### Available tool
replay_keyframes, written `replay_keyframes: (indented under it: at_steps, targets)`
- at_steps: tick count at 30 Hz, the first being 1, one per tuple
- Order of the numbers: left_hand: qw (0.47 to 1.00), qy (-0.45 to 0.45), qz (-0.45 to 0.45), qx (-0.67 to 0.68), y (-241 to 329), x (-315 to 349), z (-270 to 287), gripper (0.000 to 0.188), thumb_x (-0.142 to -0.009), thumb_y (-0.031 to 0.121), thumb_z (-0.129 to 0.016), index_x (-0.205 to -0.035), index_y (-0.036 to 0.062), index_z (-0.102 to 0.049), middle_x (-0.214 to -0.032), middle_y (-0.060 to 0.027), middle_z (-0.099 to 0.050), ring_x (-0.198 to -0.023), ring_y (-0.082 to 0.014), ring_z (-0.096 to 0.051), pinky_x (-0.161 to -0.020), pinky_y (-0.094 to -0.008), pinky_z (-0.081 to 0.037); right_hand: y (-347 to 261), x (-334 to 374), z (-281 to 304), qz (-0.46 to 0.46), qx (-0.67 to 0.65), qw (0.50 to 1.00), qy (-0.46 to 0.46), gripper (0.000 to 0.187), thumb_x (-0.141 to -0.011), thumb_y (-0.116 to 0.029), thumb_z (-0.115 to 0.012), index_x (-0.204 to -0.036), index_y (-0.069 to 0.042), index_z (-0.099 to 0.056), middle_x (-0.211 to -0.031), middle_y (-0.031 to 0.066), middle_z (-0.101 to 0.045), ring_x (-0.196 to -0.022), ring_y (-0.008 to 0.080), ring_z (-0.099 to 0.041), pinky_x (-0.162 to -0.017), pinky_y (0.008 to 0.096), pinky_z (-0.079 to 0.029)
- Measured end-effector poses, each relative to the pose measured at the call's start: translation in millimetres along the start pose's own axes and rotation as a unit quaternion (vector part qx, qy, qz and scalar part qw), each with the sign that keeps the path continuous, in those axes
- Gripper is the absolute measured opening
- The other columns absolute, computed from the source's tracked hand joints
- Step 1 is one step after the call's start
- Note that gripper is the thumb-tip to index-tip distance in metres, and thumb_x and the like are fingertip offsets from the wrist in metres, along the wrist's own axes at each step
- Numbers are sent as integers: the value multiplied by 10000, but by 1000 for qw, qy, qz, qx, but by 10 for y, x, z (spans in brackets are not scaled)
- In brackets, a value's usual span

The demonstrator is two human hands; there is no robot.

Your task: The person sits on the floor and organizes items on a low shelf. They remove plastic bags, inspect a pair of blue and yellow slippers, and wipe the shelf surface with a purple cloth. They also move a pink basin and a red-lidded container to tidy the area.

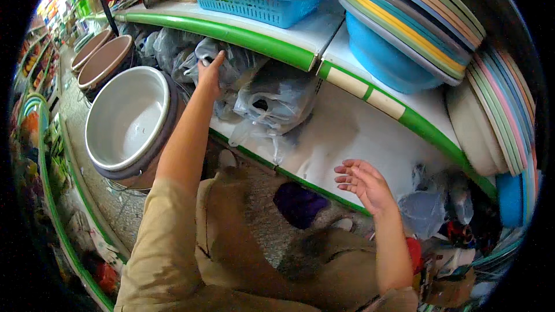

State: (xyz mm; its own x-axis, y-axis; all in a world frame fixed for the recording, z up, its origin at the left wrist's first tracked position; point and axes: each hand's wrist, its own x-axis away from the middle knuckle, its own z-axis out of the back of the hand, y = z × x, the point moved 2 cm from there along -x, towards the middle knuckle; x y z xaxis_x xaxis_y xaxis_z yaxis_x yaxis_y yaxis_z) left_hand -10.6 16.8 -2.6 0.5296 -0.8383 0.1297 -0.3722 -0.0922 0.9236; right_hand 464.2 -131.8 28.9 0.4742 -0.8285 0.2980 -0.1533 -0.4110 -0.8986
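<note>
A shop aisle with green-edged white shelves. Nearest, the right hand hovers spread and empty over the bare shelf. Farther left, the left hand presses on soft, slippery, probably light plastic-bagged bundles, best gathered at a knotted neck.

White shelves with green edging run across the shop, the upper one far, the lower near. A speckled grey floor lies below. More stocked racks recede down the bright aisle at far left.
</note>
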Motion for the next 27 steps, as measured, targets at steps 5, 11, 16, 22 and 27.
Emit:
replay_keyframes:
  at_steps: [5, 11, 16, 22, 27]
  targets:
    - [929, 187, 9, -320, -504, -535, 33, 1225, -672, 392, -821, -1483, 184, 72, -1461, -216, -231, -1239, -378, -409, -940, -490, -433, 76, -88, 83, -23, 13, 999, 26, 245, -942, -174, -526, -1135, -24, -546, -1090, 139, -628, -937, 215, -618, -830, 343, -494]
    - [894, 122, 31, -430, -661, -876, 181, 1124, -762, 372, -751, -1468, 83, 75, -1447, -249, -276, -1304, -376, -360, -1031, -444, -374, 40, -132, 207, -30, 60, 998, 17, 255, -949, -196, -520, -1138, -26, -545, -1095, 122, -629, -955, 197, -610, -842, 325, -488]
    - [985, 15, -12, -174, -586, -526, -298, 933, -814, 300, -699, -1452, 52, -65, -1399, -242, -387, -1217, -372, -464, -924, -436, -453, -9, -98, 308, -34, 73, 995, 54, 267, -952, -189, -497, -1144, -9, -541, -1079, 142, -625, -950, 215, -611, -839, 332, -493]
    - [765, -35, -307, -565, -484, -1402, -111, 655, -863, 201, -608, -1383, 31, -248, -1252, -249, -526, -1058, -397, -568, -871, -425, -463, 13, -137, 130, -51, 68, 996, 13, 276, -954, -200, -496, -1148, -6, -534, -1074, 141, -626, -948, 221, -616, -858, 334, -492]
    - [798, -8, -198, -570, -566, -1375, -212, 635, -872, 202, -601, -1383, 32, -264, -1254, -236, -524, -1065, -378, -562, -881, -415, -456, -15, -122, 257, -37, 59, 997, 22, 275, -951, -216, -523, -1149, -27, -547, -1073, 121, -632, -948, 200, -617, -845, 323, -496]
